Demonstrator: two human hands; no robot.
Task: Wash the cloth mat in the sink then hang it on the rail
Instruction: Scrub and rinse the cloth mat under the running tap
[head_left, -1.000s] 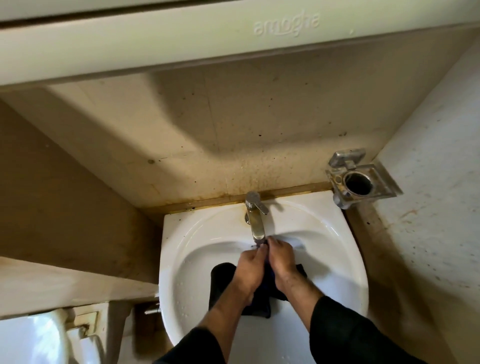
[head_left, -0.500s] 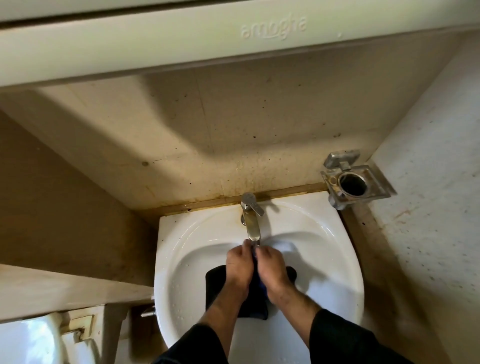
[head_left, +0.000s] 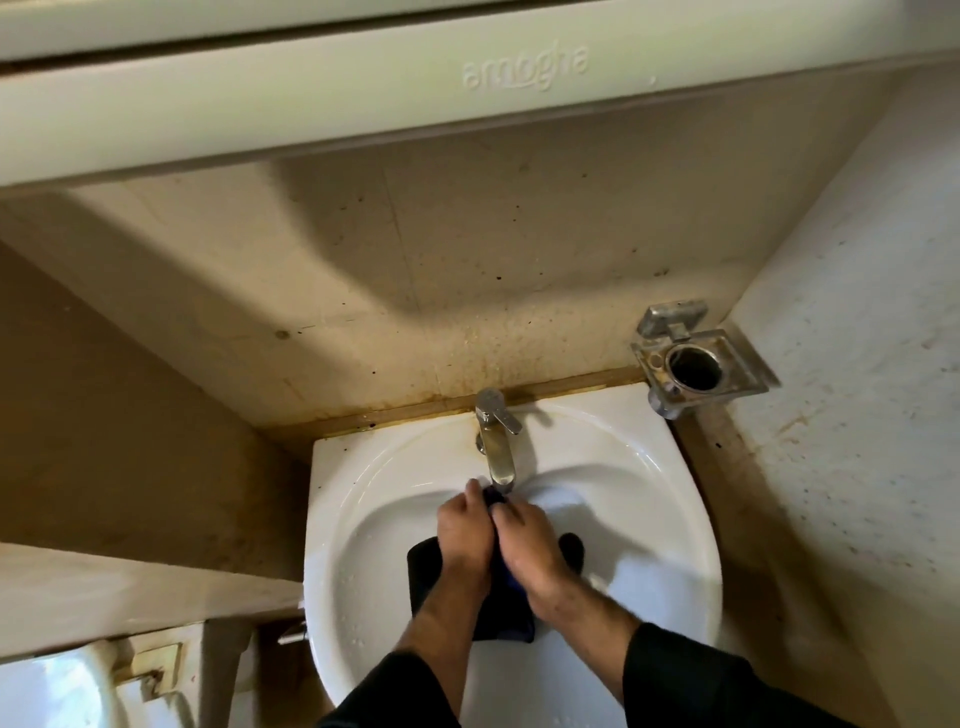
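Left hand (head_left: 464, 535), right hand (head_left: 524, 545) seemingly clenched

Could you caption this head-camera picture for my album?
Both hands, left and right, grip a dark cloth under the tap in a white sink.

We read only one text: "amogha", embossed upside down from our view on the pale cabinet edge (head_left: 363, 98), above the tap (head_left: 496, 447) and a bit right of it. No other labels, nos. or signs legible.
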